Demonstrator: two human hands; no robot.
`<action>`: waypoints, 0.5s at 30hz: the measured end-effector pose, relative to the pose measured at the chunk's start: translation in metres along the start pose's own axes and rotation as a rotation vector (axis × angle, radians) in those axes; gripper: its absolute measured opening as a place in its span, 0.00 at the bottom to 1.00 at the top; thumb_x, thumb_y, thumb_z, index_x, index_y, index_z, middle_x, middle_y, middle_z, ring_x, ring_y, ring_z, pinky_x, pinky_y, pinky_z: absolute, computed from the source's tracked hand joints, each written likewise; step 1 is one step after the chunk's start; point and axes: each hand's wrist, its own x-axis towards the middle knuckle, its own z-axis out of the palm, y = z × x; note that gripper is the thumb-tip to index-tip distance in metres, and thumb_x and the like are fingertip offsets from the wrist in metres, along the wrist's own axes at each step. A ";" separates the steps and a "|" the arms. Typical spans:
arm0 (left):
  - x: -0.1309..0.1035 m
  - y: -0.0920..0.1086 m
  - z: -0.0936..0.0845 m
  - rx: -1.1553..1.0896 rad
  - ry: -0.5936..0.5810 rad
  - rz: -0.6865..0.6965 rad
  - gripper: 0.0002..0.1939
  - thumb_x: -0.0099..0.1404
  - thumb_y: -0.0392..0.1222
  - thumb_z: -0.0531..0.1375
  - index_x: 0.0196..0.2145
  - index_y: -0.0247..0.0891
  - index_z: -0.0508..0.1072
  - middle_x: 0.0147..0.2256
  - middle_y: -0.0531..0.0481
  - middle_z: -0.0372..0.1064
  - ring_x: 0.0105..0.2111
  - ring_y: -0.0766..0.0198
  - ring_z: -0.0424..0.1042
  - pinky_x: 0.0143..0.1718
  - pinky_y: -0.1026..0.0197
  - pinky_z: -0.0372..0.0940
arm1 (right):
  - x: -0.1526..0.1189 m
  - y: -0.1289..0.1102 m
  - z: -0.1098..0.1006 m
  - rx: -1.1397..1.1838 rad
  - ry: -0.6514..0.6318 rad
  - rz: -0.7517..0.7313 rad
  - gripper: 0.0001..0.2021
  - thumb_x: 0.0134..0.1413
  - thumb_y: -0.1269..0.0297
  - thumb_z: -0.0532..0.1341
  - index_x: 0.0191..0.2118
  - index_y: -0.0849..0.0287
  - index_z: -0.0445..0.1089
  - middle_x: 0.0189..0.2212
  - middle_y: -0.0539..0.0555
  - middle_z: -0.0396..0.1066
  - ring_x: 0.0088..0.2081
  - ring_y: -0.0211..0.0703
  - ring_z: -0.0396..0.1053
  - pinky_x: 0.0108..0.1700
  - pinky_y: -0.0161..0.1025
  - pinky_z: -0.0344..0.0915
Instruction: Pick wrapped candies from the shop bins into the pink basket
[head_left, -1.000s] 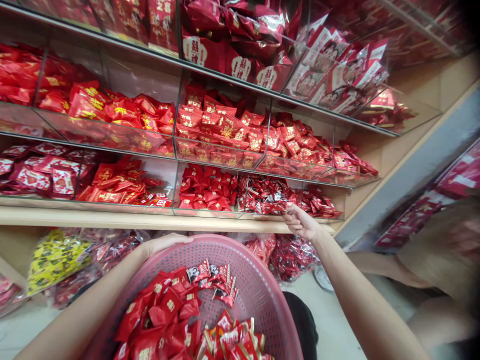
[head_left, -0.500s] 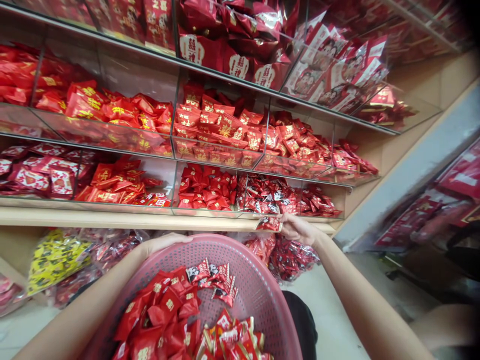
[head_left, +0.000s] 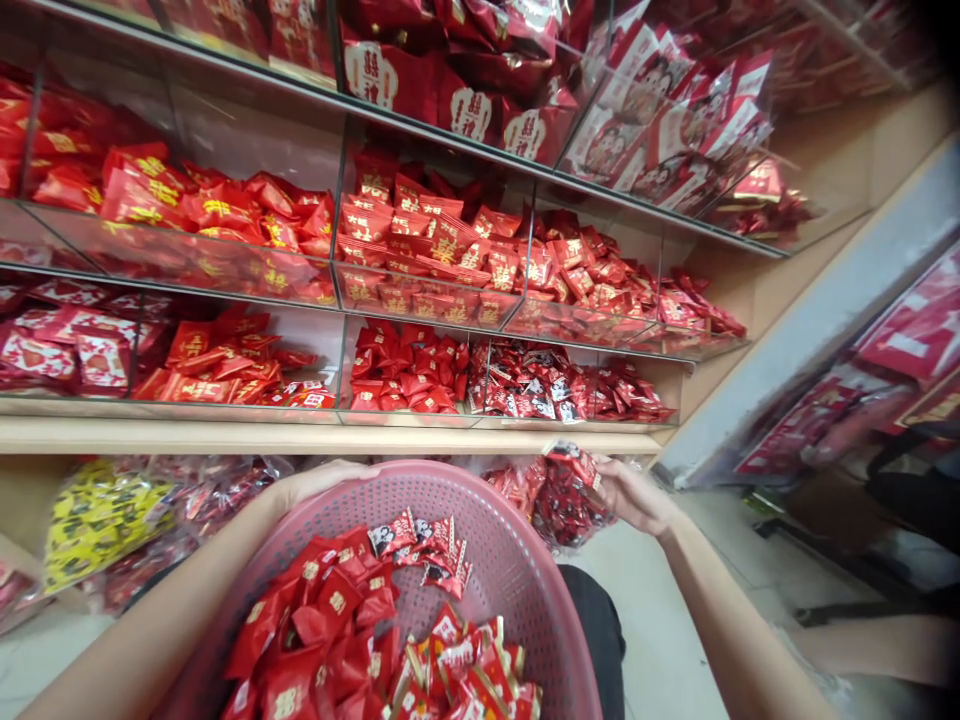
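A pink perforated plastic basket [head_left: 517, 600] fills the lower middle of the view. My left hand [head_left: 326, 482] is closed on its far-left rim. Inside lie larger red candy packets [head_left: 330, 605], gold-edged red packets [head_left: 469, 670] and several small red-and-white wrapped candies [head_left: 424, 545] with black-and-white figures. Beyond the right rim, my right hand [head_left: 634, 497] is closed on a wrapped candy [head_left: 571, 463], pinched at its right end. That candy is apart from the basket and below the shelf edge.
Shelves with clear dividers hold red packets [head_left: 409, 370] and red-and-white candies [head_left: 536, 380]. Under the bottom board [head_left: 187, 436] lie a bag of yellow packets [head_left: 105, 520] and bagged red candies [head_left: 517, 485]. Hanging red goods [head_left: 911, 320] are at right.
My right hand has moved right and down from the shelf edge with the wrapped candy. My left hand stays on the basket rim. The shelves have shifted slightly left in view.
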 end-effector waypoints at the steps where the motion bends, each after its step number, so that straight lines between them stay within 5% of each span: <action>1: 0.000 0.001 0.001 -0.010 0.000 -0.013 0.22 0.52 0.51 0.60 0.41 0.34 0.73 0.40 0.44 0.72 0.42 0.52 0.69 0.48 0.57 0.59 | -0.003 0.006 -0.003 0.009 0.004 0.012 0.08 0.43 0.64 0.60 0.27 0.58 0.58 0.17 0.43 0.62 0.17 0.28 0.59 0.22 0.27 0.57; 3: 0.001 0.001 0.003 -0.040 0.006 -0.047 0.23 0.51 0.53 0.60 0.41 0.34 0.73 0.40 0.43 0.71 0.42 0.51 0.69 0.48 0.56 0.60 | -0.007 0.014 0.007 -0.058 -0.070 0.081 0.08 0.45 0.63 0.60 0.27 0.58 0.58 0.16 0.43 0.62 0.17 0.29 0.60 0.21 0.27 0.56; 8: 0.005 0.000 0.004 0.009 0.090 -0.057 0.24 0.48 0.53 0.62 0.39 0.34 0.74 0.40 0.43 0.71 0.43 0.51 0.68 0.48 0.58 0.60 | 0.001 0.027 0.071 -0.361 -0.403 0.217 0.07 0.49 0.63 0.57 0.27 0.61 0.60 0.20 0.50 0.70 0.20 0.32 0.66 0.22 0.27 0.60; 15: 0.000 0.005 0.003 0.010 0.002 -0.094 0.24 0.48 0.48 0.63 0.43 0.37 0.71 0.41 0.47 0.71 0.43 0.53 0.68 0.48 0.58 0.60 | 0.043 0.047 0.113 -0.461 -0.553 0.338 0.06 0.51 0.63 0.54 0.28 0.60 0.57 0.20 0.49 0.70 0.18 0.32 0.68 0.19 0.27 0.62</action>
